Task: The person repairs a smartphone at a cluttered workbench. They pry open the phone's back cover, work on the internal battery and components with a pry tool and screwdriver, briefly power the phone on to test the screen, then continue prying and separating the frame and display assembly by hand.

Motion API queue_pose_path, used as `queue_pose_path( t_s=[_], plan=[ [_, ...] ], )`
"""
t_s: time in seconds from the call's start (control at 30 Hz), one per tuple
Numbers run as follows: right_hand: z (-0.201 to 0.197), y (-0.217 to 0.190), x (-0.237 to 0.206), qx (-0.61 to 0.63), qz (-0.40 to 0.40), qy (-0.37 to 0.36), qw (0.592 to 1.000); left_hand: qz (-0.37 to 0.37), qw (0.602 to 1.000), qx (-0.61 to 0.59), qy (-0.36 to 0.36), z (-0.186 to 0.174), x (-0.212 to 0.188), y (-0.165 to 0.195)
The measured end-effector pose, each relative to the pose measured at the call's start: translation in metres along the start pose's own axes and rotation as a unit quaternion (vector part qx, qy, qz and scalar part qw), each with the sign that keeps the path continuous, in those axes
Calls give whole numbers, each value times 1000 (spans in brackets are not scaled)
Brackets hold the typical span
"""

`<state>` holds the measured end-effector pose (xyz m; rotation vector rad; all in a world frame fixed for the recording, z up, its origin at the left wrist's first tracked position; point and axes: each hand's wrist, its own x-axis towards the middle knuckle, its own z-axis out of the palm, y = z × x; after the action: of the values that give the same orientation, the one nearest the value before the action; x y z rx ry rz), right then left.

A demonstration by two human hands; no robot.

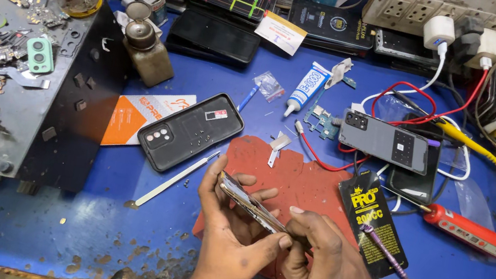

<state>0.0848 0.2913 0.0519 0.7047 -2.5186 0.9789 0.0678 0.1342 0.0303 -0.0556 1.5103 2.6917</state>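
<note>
Both of my hands hold a thin phone body [249, 204] edge-on above a red rubber mat [301, 178]. My left hand [226, 232] cradles it from below and from the left, fingers wrapped over its upper edge. My right hand [327, 265] pinches its lower right end with thumb and fingers. A black phone back cover [191, 130] with a camera cutout lies just to the upper left of my hands. A white flat pry stick [174, 181] rests on the blue table beside it.
A grey phone back [384, 141] with red wires lies at right, above a black sachet [374, 222] and a purple-handled tool [388, 253]. A red tool [469, 232], a glue tube [306, 88], a brown bottle [146, 49] and a black tray of parts [13, 115] surround the mat.
</note>
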Motion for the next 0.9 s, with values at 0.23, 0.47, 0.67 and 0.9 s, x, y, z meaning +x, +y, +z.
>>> queue_pose_path(
  t_s=[0.23,0.47,0.67,0.9],
  plan=[
    [3,11,-14,56,35,-13,998,22,998,-52,-29,-5,0,1],
    [-22,28,-29,274,90,-27,957,-25,982,-186,-20,-12,7,21],
    [-13,26,-27,197,23,-1,980,-74,966,-246,-31,-8,8,24],
    [-20,19,-9,33,-146,19,989,-105,945,-305,-42,-9,7,19]
  ],
)
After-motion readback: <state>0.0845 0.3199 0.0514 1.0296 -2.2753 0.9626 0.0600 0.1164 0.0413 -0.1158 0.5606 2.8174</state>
